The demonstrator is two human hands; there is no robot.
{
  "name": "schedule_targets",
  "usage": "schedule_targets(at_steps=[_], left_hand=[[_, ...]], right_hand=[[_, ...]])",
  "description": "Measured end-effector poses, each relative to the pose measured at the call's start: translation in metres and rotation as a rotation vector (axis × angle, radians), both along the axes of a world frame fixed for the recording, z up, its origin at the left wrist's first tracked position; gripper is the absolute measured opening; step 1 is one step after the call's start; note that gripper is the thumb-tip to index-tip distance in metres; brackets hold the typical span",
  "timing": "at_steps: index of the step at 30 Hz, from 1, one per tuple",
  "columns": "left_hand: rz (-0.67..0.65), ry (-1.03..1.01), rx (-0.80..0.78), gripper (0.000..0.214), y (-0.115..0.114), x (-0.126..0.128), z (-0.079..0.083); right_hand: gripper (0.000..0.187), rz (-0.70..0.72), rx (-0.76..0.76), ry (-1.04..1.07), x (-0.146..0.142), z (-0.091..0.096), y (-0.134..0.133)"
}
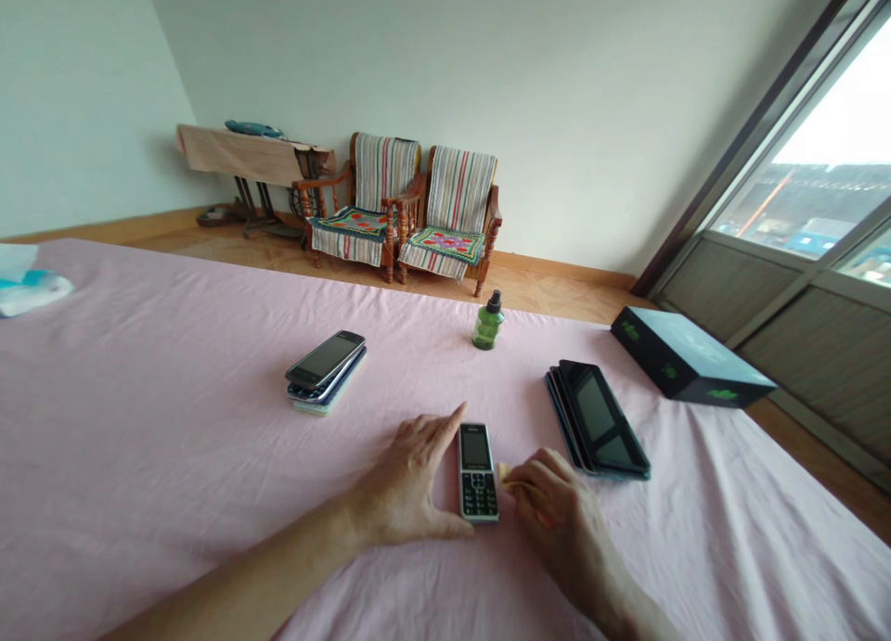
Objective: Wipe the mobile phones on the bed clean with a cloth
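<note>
A small black keypad phone (pixel 477 472) lies flat on the pink cloth (pixel 174 418) in front of me. My left hand (pixel 410 479) rests against its left side, forefinger stretched to the top corner and thumb at the lower corner. To the right of the phone, my right hand (pixel 549 506) is closed on a small yellowish cloth (pixel 506 475) that touches the phone's right edge.
A stack of phones (pixel 326 370) lies to the left. A stack of dark tablets (pixel 599 420) lies at right, with a black box (pixel 689 355) beyond. A green spray bottle (pixel 488 321) stands behind. Two wooden chairs (pixel 404 216) stand by the far wall.
</note>
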State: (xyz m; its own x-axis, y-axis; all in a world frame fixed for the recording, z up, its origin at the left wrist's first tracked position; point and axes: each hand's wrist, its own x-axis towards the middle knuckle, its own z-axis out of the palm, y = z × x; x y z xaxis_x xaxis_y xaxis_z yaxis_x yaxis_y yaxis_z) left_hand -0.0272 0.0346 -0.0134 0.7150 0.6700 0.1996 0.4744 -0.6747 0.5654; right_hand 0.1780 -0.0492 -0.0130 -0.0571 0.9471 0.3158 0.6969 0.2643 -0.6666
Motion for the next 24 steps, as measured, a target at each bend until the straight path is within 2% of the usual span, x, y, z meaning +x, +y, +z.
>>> schedule_targets(at_steps=[5, 12, 21, 24], left_hand=[[-0.001, 0.010, -0.002, 0.126, 0.0004, 0.0003, 0.0000], [-0.002, 0.017, 0.000, 0.128, -0.0001, 0.0004, 0.0023], [0.010, 0.044, -0.026, 0.125, 0.0002, 0.0002, 0.0009], [0.007, 0.049, -0.028, 0.126, 0.0006, 0.0001, 0.0010]], right_hand=[[0.026, 0.114, -0.012, 0.039, -0.0066, -0.0010, 0.0050], [0.028, 0.172, -0.041, -0.020, -0.0039, 0.0050, 0.0013], [0.028, 0.149, -0.047, 0.001, -0.0046, 0.0047, 0.0006], [0.029, 0.179, -0.056, 0.009, -0.0036, 0.0047, -0.0008]])
